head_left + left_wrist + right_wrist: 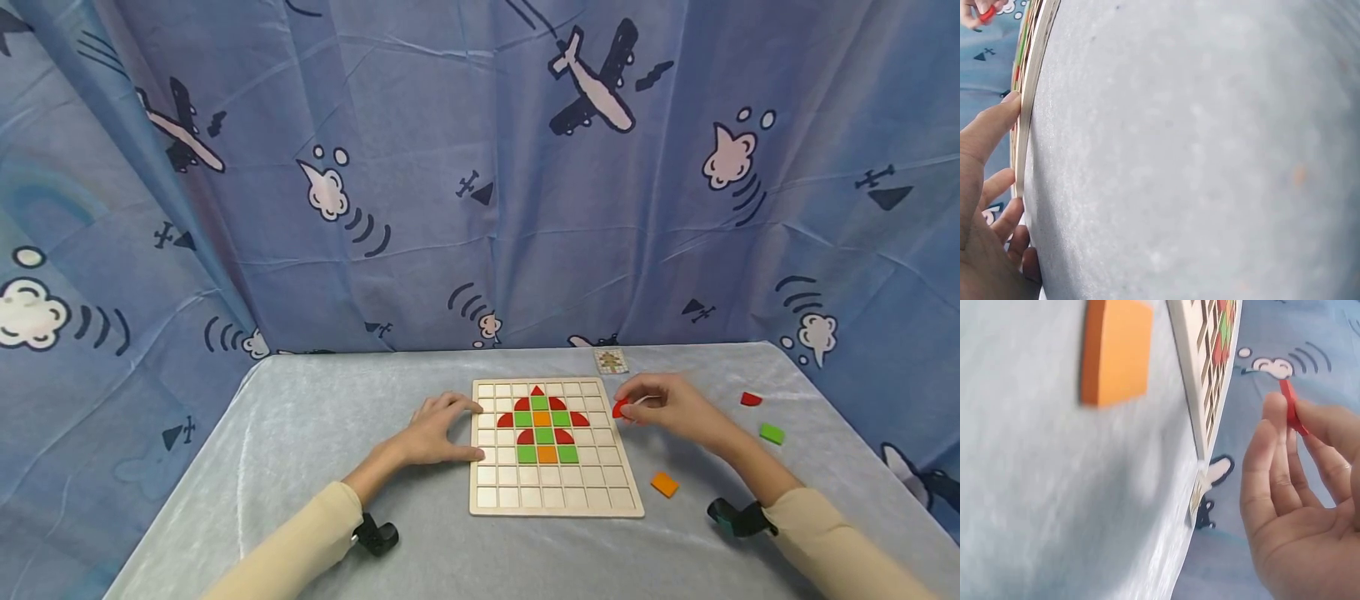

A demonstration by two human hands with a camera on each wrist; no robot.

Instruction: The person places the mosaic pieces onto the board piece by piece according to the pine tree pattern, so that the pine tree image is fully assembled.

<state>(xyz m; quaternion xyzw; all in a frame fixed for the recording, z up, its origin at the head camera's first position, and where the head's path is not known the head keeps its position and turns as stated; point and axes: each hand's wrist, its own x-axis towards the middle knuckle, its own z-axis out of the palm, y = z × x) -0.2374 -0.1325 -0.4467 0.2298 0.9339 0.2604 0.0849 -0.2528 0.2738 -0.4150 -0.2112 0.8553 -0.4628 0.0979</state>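
Observation:
A wooden grid board (592, 492) lies on the table, with red, green and orange tiles set in its squares in a tree-like shape. My left hand (437, 433) rests at the board's left edge, thumb and fingers spread apart. The left wrist view shows its fingertips (1012, 99) against the board's rim. Beyond the board's right edge, my right hand (670, 404) pinches a red quarter-circle tile (1291, 409) between thumb and fingers, held above the table.
Right of the board lie an orange square tile (664, 484), a green tile (772, 433) and another red tile (751, 399). A small pattern card (611, 361) sits behind the board. A blue printed curtain (420, 208) hangs behind the grey-covered table (337, 417).

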